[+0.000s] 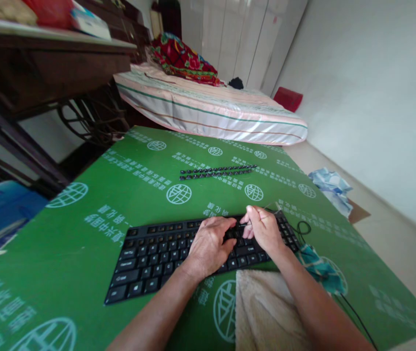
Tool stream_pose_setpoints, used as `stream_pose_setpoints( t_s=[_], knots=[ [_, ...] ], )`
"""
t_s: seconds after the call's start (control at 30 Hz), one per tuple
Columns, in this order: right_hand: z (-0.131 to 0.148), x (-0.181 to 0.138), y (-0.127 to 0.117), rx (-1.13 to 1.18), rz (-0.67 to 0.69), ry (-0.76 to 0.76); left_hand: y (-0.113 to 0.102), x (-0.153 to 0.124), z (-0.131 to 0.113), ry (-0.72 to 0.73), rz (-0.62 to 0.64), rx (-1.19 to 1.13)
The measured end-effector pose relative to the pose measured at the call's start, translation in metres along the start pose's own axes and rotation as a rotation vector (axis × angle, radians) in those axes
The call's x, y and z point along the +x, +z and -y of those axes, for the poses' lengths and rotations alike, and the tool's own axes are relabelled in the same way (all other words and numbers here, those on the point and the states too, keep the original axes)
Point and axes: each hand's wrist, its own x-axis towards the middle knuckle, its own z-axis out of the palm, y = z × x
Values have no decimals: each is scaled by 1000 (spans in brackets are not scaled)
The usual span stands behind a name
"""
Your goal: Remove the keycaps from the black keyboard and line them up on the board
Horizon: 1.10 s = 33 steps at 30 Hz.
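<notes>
A black keyboard (pixel 145 263) lies at a slant on a green board. Along its far edge, the top rows show bare sockets without keycaps. My left hand (pixel 211 243) rests on the middle of the keyboard, thumb and forefinger apart, holding nothing I can see. Just right of it, my right hand (pixel 261 226) is closed in a pinch above the keys. A thin wire-like tool (pixel 272 207) sticks out from it; most of it is hidden by the fingers. Two rows of loose black keycaps (pixel 215 172) are lined up on the board beyond the keyboard.
A beige plush cloth (pixel 262 307) lies near my right forearm. Beside it are a teal checked cloth (pixel 321 270) and a black cable (pixel 305 228). The green board (pixel 94 248) carries pale print. Behind stand a bed (pixel 208 109) and a dark wooden table (pixel 54 73).
</notes>
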Motion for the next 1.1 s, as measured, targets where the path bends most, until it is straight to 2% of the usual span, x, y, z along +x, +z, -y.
stream_pose_setpoints(
  t_s=[0.37,0.6,0.87,1.1],
  knots=[
    [0,0,5,118,-138,57,-1,1,-4,-26,32,41],
    [4,1,6,144,-179,73,-1,2,-6,-11,71,107],
    [-1,3,9,224,-245,84,0,10,-20,-26,130,282],
    [-4,3,9,278,-257,100,5,16,-29,-97,109,349]
  ],
)
